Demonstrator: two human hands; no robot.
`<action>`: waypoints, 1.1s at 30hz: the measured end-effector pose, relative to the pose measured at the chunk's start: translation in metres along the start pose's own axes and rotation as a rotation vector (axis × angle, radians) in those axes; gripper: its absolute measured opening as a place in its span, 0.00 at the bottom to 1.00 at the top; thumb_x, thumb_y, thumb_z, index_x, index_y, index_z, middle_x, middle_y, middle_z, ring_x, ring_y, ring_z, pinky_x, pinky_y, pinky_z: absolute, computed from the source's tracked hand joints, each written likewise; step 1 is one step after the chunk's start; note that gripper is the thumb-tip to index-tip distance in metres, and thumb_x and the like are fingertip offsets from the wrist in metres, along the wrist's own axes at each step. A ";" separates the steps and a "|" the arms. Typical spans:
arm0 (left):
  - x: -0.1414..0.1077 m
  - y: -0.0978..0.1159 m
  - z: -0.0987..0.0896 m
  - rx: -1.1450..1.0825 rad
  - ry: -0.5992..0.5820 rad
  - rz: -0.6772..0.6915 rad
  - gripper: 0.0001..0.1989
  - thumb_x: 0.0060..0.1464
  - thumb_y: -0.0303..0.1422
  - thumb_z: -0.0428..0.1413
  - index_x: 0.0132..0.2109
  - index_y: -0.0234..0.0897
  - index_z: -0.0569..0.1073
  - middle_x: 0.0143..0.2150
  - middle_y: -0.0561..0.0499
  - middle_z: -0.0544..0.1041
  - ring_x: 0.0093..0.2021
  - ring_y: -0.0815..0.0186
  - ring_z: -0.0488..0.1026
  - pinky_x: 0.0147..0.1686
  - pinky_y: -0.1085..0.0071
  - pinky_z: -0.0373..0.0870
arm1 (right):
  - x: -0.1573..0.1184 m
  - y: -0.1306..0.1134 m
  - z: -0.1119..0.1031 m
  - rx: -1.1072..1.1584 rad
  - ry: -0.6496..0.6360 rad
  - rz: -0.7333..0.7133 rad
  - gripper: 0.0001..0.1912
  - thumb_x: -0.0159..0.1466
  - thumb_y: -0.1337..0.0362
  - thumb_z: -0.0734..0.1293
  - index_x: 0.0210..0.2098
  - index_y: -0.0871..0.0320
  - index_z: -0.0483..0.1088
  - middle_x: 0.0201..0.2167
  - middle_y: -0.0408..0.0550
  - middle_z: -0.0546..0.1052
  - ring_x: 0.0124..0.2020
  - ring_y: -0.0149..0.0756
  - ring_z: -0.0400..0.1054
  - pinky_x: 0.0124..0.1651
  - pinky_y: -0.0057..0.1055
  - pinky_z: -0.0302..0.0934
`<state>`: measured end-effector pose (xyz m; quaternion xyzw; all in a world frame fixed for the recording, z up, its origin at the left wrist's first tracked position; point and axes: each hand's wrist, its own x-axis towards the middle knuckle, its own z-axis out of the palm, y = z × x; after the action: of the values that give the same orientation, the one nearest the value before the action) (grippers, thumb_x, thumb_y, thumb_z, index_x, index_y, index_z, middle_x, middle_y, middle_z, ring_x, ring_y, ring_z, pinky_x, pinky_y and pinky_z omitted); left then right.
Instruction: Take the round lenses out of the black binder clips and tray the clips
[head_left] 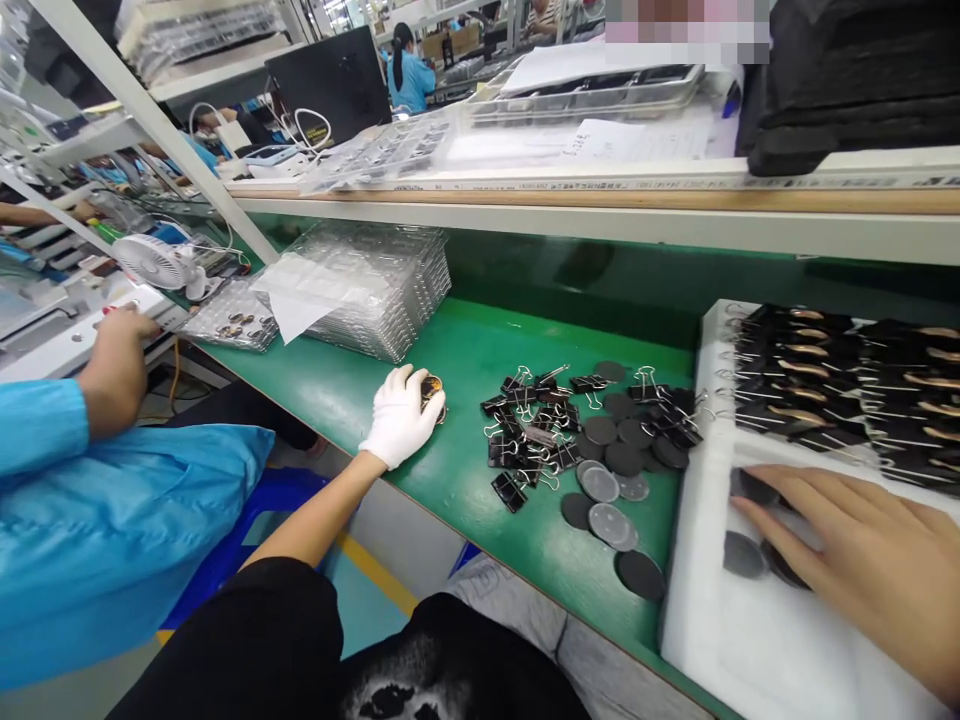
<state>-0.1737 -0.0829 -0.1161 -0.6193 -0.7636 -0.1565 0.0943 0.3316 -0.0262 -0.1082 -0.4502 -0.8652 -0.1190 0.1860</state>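
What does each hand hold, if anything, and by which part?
The gloved left hand holds a round shiny piece around its edge. The right hand is at a dark disc in the white tray; whether it grips cannot be told.

On my feed the black discs (640, 575) look matt, binder clips (508, 492) have shiny metal handles, stacked trays (397, 315) glossy clear plastic, glove (400, 418) white cloth.

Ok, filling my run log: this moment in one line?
left hand: gloved, on round part | right hand: bare, at black disc in white tray
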 end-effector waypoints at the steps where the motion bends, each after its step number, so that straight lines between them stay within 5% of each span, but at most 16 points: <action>1: 0.001 0.006 -0.001 -0.009 0.014 0.001 0.27 0.68 0.45 0.50 0.66 0.32 0.70 0.68 0.32 0.68 0.70 0.44 0.63 0.67 0.47 0.61 | 0.002 -0.003 -0.005 0.008 -0.009 -0.039 0.24 0.75 0.46 0.52 0.47 0.53 0.73 0.44 0.52 0.84 0.44 0.54 0.79 0.44 0.46 0.66; 4: 0.005 0.010 -0.016 -0.037 -0.001 0.075 0.26 0.66 0.46 0.54 0.64 0.37 0.72 0.63 0.35 0.73 0.65 0.47 0.68 0.65 0.49 0.61 | 0.006 -0.010 -0.017 0.015 -0.004 -0.086 0.22 0.76 0.50 0.52 0.48 0.55 0.72 0.43 0.55 0.84 0.43 0.56 0.79 0.45 0.47 0.65; 9: 0.021 0.007 -0.049 0.017 -0.152 0.375 0.34 0.48 0.55 0.68 0.60 0.50 0.77 0.59 0.41 0.75 0.61 0.45 0.69 0.61 0.47 0.58 | 0.012 -0.012 -0.029 0.050 0.070 -0.106 0.20 0.76 0.51 0.55 0.49 0.57 0.72 0.40 0.57 0.84 0.39 0.54 0.79 0.43 0.45 0.65; 15: 0.052 0.018 -0.044 0.054 -0.349 0.659 0.24 0.49 0.54 0.68 0.48 0.45 0.81 0.58 0.43 0.76 0.60 0.46 0.68 0.60 0.49 0.56 | 0.014 -0.018 -0.041 0.077 0.130 -0.069 0.17 0.76 0.55 0.58 0.48 0.60 0.73 0.40 0.58 0.83 0.39 0.55 0.78 0.44 0.48 0.67; 18: 0.057 0.025 -0.036 0.010 -0.337 0.663 0.21 0.51 0.51 0.68 0.44 0.42 0.79 0.52 0.44 0.80 0.55 0.50 0.72 0.55 0.54 0.60 | 0.012 -0.026 -0.053 0.239 0.141 0.143 0.15 0.73 0.54 0.64 0.50 0.57 0.74 0.44 0.56 0.82 0.38 0.48 0.78 0.42 0.42 0.70; 21: 0.054 0.029 -0.029 -0.050 -0.289 0.645 0.10 0.61 0.42 0.62 0.39 0.40 0.79 0.42 0.46 0.83 0.46 0.55 0.76 0.48 0.58 0.62 | 0.015 -0.036 -0.062 0.660 0.114 0.427 0.15 0.65 0.55 0.72 0.50 0.52 0.77 0.48 0.53 0.80 0.33 0.38 0.78 0.37 0.35 0.73; 25: 0.053 0.036 -0.024 -0.180 -0.161 0.568 0.13 0.65 0.44 0.57 0.37 0.41 0.80 0.32 0.45 0.83 0.35 0.57 0.77 0.41 0.58 0.64 | 0.027 -0.053 -0.067 1.203 -0.023 0.680 0.18 0.57 0.55 0.80 0.45 0.52 0.81 0.46 0.53 0.83 0.38 0.43 0.79 0.41 0.38 0.76; 30: 0.049 0.095 -0.039 -0.423 -0.010 0.424 0.19 0.71 0.45 0.48 0.52 0.40 0.78 0.44 0.44 0.84 0.38 0.61 0.81 0.42 0.61 0.73 | 0.053 -0.080 -0.070 1.447 -0.086 0.701 0.22 0.57 0.52 0.80 0.48 0.52 0.82 0.37 0.50 0.84 0.38 0.43 0.79 0.45 0.44 0.76; 31: 0.047 0.115 -0.044 -0.502 -0.040 0.412 0.19 0.72 0.44 0.46 0.55 0.41 0.76 0.43 0.47 0.84 0.34 0.65 0.80 0.39 0.65 0.75 | 0.059 -0.085 -0.072 1.464 -0.051 0.684 0.22 0.57 0.53 0.81 0.49 0.51 0.81 0.38 0.49 0.84 0.39 0.43 0.79 0.47 0.45 0.77; 33: 0.043 0.156 -0.054 -0.917 -0.359 0.346 0.17 0.71 0.42 0.49 0.57 0.42 0.75 0.43 0.50 0.83 0.32 0.67 0.80 0.36 0.68 0.77 | 0.069 -0.094 -0.073 1.466 0.021 0.648 0.19 0.57 0.55 0.81 0.46 0.50 0.81 0.40 0.49 0.83 0.41 0.43 0.78 0.49 0.45 0.76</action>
<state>-0.0338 -0.0341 -0.0325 -0.7311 -0.5074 -0.3484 -0.2944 0.2335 -0.0563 -0.0160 -0.4409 -0.5476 0.5356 0.4678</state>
